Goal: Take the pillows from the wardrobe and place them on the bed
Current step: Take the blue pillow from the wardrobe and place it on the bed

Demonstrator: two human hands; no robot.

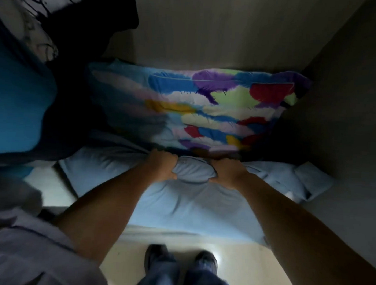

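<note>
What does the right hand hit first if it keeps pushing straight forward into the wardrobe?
Most likely the feather-print pillow, which sits directly beyond the right hand. That hand is already clenched on the light blue pillow, so it would carry that along. The gap between the two pillows is dark; depth is unclear.

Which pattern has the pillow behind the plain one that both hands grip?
Multicoloured feathers on a light blue ground, on the feather pillow, seen in the head view.

Pale blue pillow (190, 204): matt woven cloth, being creased where it is bunched. Feather-print pillow (206, 108), far: smooth printed cloth, matt. Wardrobe wall (222, 34): flat board, dull finish being shown. Floor (236, 266), near: smooth, light being reflected glossily. Left garment (15, 101): soft blue fabric.
</note>
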